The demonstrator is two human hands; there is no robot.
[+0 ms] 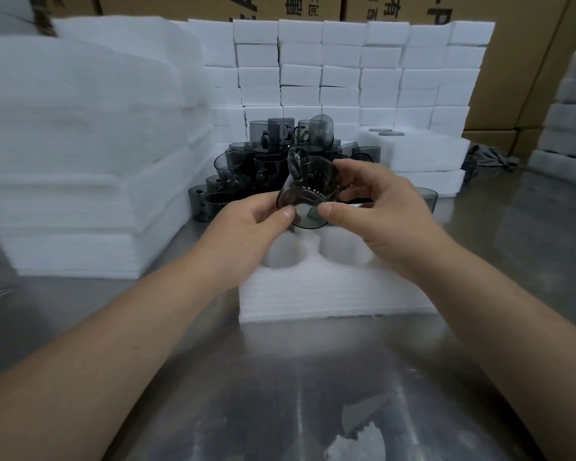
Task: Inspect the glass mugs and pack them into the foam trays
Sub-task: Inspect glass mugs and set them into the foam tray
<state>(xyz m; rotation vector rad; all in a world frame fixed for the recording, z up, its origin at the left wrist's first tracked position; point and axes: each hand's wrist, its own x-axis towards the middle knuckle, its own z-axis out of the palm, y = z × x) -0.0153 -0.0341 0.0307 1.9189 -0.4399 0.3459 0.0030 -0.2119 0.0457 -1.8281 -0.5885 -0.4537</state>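
A smoky grey glass mug is held on its side between both hands, its base facing me and its handle pointing up. My left hand grips its left side, thumb on the base. My right hand grips its right side, thumb on the base and fingers curled over the top. Directly below lies a white foam tray with round pockets, two of them visible and holding nothing. Behind the hands is a pile of grey mugs, stacked several high.
The steel table carries a tall stack of foam sheets on the left, a wall of foam blocks at the back and foam trays at the right. Cardboard boxes stand behind.
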